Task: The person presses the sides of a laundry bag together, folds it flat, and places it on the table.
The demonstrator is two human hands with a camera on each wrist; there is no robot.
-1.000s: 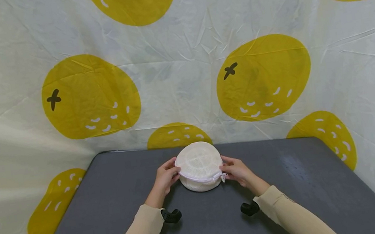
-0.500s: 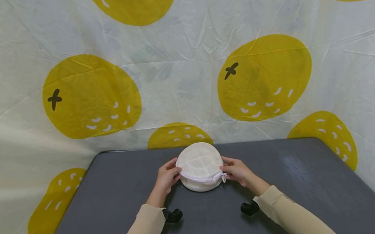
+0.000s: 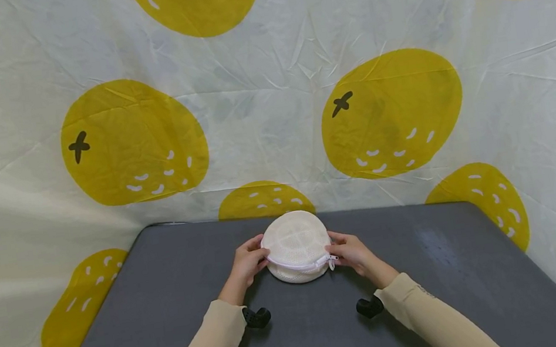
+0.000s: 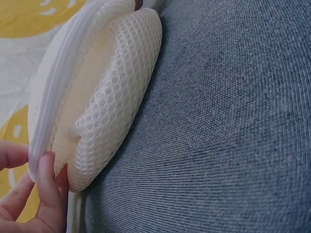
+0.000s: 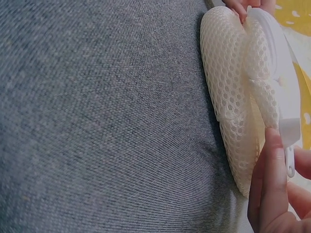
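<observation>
Round white mesh pouch (image 3: 296, 247) sits on the grey bench (image 3: 169, 307), mid-far area, just near the backdrop. Left hand (image 3: 245, 263) pinches the pouch's left edge at the zipper band (image 4: 43, 128), fingers (image 4: 48, 194) curled on it, so that grip is clamped on the pouch. Right hand (image 3: 351, 252) pinches the right edge beside the zipper pull (image 3: 331, 261), grip likewise clamped on the pouch. Lemon-print cloth backdrop (image 3: 387, 116) hangs behind and at both sides.
</observation>
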